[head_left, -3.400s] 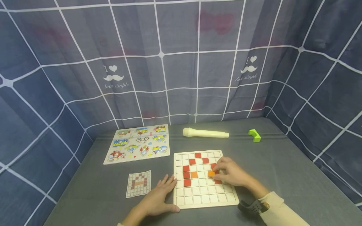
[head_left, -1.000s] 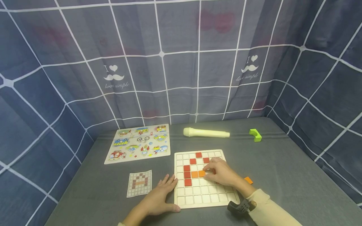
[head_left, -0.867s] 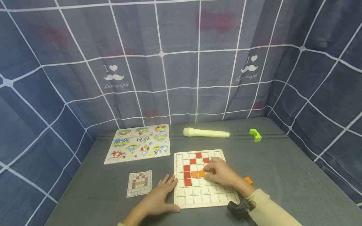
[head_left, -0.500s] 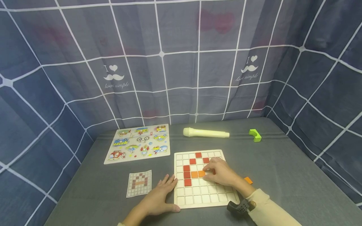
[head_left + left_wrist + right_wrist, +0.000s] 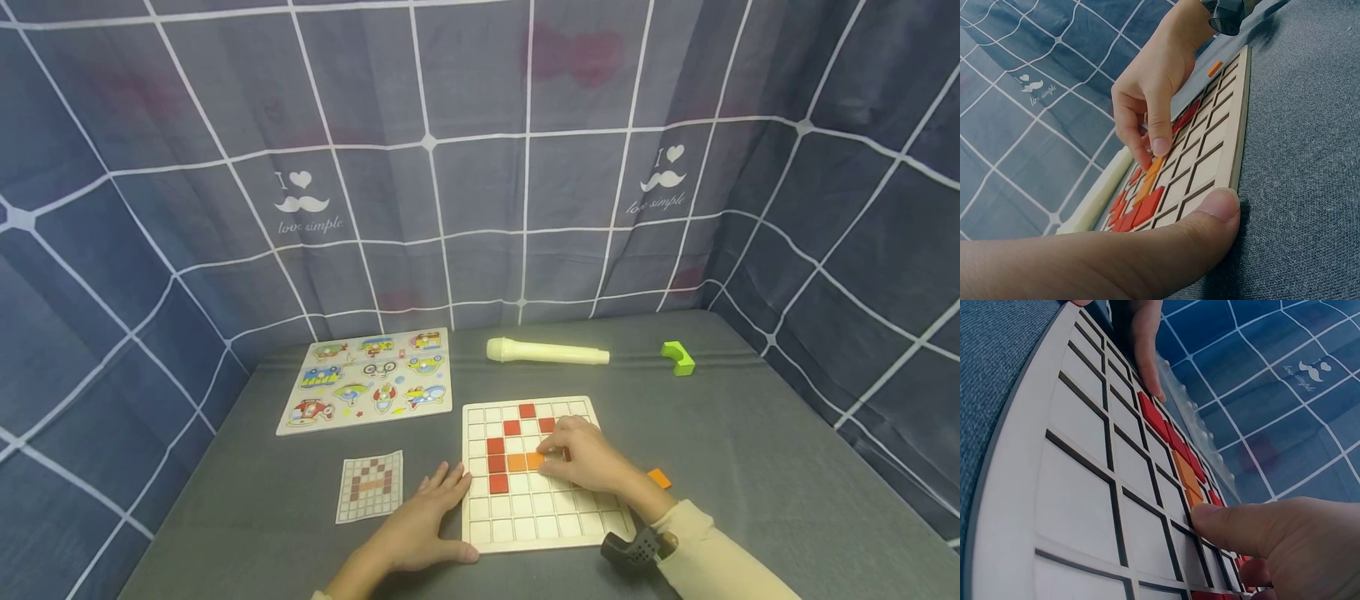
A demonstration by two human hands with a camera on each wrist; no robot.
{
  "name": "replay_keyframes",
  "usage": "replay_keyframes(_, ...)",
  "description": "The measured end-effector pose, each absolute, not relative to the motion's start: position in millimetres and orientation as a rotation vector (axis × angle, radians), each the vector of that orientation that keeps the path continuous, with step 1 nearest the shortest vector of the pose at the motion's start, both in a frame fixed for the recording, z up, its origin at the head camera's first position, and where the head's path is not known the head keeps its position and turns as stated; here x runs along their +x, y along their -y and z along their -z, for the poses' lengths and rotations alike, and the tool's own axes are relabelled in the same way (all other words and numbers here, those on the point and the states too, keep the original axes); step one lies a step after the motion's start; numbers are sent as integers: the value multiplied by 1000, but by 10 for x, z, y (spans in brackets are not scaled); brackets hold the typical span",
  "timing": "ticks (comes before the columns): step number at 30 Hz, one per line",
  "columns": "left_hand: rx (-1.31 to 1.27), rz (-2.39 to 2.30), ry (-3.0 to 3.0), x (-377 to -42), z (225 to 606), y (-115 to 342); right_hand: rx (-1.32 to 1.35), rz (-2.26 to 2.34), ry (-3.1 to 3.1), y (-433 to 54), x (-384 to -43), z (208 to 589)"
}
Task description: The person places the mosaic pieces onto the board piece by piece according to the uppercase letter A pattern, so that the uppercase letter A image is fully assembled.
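A square wooden grid board [image 5: 547, 527] lies on the table, with several red tiles [image 5: 498, 483] in its cells. My right hand [image 5: 588, 457] pinches an orange tile [image 5: 534, 461] between thumb and index finger. That tile sits in the grid, directly right of another orange tile [image 5: 515, 462]. Part of the board's right side, with some red tiles, is hidden under this hand. Along the board's left edge, my left hand [image 5: 423, 521] lies with fairly straight fingers, its thumb [image 5: 1216, 209] resting on the near corner. A loose orange tile [image 5: 659, 478] lies right of the board.
Left of the board is a small printed pattern card [image 5: 370, 488]. Behind it lies a vehicle puzzle board [image 5: 365, 382]. A cream microphone-shaped piece [image 5: 547, 352] and a green arch-shaped block [image 5: 678, 358] lie toward the back. Checked cloth hangs behind.
Since the oldest frame, my right hand has carried the orange tile left, beside the other orange one. The loose orange tile has come into view. Over the last second almost nothing moved.
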State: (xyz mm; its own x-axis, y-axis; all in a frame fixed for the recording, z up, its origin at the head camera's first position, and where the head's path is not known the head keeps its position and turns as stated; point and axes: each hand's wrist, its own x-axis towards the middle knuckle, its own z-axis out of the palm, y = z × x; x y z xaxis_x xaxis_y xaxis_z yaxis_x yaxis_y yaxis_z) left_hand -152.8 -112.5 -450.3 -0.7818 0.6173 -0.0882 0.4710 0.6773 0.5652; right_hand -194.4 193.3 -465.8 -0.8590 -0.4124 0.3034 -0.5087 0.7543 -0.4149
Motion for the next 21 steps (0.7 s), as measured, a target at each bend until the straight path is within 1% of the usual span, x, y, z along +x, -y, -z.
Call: replay_keyframes(21,881,-762,-2630,-1519,4495,1124,754,-740,2740,-1939,-1957,4661)
